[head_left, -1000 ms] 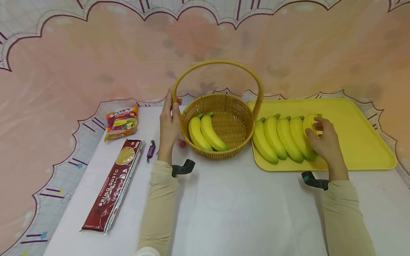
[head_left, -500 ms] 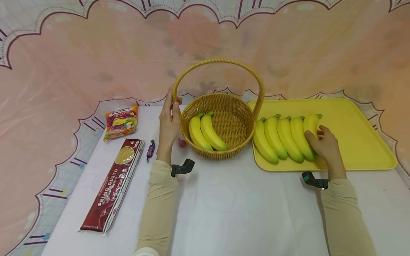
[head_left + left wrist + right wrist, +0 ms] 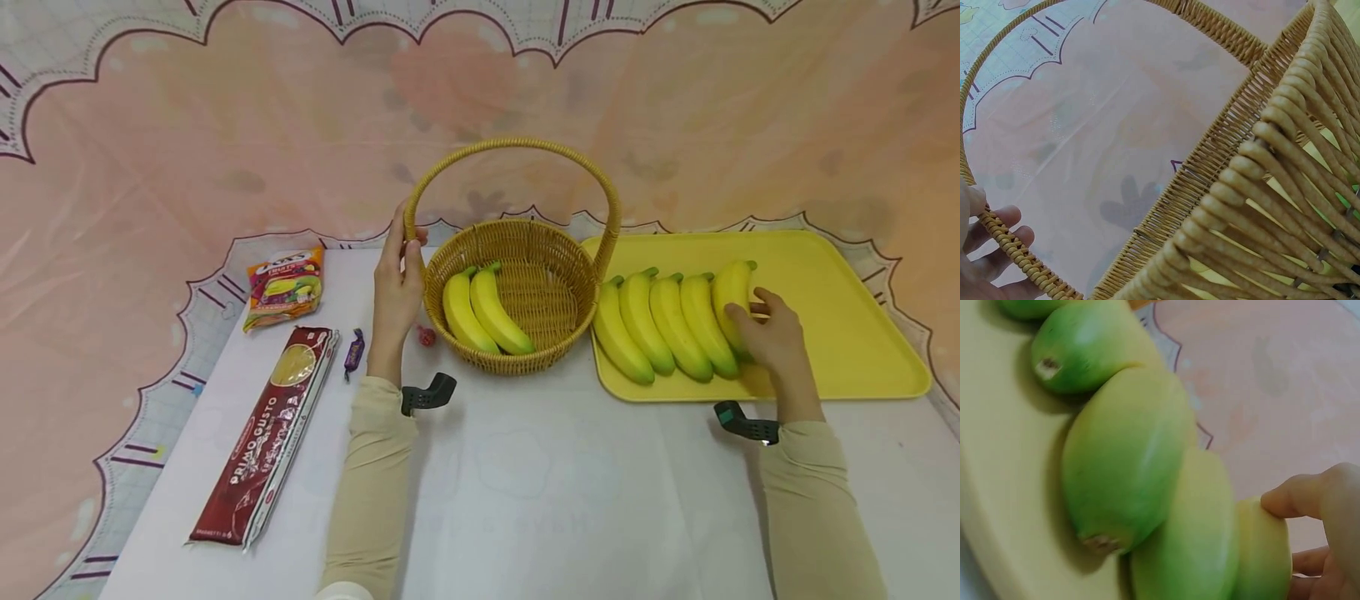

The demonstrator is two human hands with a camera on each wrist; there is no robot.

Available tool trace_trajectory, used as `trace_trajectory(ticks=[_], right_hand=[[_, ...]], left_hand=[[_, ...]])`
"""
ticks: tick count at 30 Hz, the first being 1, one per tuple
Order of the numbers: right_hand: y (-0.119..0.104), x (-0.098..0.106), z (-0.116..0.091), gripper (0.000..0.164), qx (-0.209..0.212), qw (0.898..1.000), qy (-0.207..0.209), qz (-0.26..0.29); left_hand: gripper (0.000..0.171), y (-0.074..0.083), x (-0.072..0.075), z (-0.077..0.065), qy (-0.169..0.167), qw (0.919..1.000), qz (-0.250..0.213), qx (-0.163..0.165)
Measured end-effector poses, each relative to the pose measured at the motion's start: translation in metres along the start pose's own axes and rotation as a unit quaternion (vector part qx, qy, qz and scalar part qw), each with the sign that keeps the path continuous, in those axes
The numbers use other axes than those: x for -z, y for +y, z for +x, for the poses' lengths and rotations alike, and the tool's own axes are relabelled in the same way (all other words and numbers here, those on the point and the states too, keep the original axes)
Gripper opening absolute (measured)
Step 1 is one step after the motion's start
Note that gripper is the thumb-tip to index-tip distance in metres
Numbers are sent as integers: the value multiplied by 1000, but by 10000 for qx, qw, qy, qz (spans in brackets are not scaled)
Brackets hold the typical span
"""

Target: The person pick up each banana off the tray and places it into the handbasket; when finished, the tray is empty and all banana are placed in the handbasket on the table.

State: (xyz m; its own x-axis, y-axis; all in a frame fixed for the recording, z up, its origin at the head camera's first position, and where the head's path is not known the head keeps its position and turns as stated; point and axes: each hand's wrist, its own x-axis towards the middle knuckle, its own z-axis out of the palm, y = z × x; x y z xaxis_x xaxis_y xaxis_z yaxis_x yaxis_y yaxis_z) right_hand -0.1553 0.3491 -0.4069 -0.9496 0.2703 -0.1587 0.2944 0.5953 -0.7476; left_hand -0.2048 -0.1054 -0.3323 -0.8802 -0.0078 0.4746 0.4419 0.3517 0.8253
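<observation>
A woven basket (image 3: 540,292) with a tall arched handle (image 3: 517,143) stands mid-table, two bananas (image 3: 495,312) lying in its left half. My left hand (image 3: 396,292) grips the left side of the handle; in the left wrist view the fingers (image 3: 1007,217) curl round the wicker. Several bananas (image 3: 675,329) lie side by side on the yellow tray (image 3: 840,317) right of the basket. My right hand (image 3: 780,337) pinches the rightmost banana (image 3: 731,296) between thumb and fingers. The right wrist view shows the thumb (image 3: 1297,495) on that banana's side, close against its neighbour.
Left of the basket lie a red spaghetti packet (image 3: 262,442), an orange snack bag (image 3: 285,287) and a purple wrapped candy (image 3: 354,354). A small red candy (image 3: 426,336) sits by the basket's base. A patterned cloth (image 3: 480,108) hangs behind the table.
My right hand has drawn down along the rightmost banana and taken hold of it, then shifted slightly right. That banana's stem end has tipped up a little. My left hand stays on the handle.
</observation>
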Motion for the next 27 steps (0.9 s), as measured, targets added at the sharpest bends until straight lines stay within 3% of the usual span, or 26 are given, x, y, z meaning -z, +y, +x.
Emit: trace_trajectory(ticks=[11,21,27], right_hand=[[-29,8,-12,76,443,9989,-93,-84],[-62,11,-33,77,1283,9874,-876,-293],[-82,6,-46,77,1739,9763,-1285,-12]], left_hand=[[47,2,0,1,-24,9999,103,110],[47,5,0,2,-39,9998,113,132],[47,7,1,3,-52,9997,133,188]])
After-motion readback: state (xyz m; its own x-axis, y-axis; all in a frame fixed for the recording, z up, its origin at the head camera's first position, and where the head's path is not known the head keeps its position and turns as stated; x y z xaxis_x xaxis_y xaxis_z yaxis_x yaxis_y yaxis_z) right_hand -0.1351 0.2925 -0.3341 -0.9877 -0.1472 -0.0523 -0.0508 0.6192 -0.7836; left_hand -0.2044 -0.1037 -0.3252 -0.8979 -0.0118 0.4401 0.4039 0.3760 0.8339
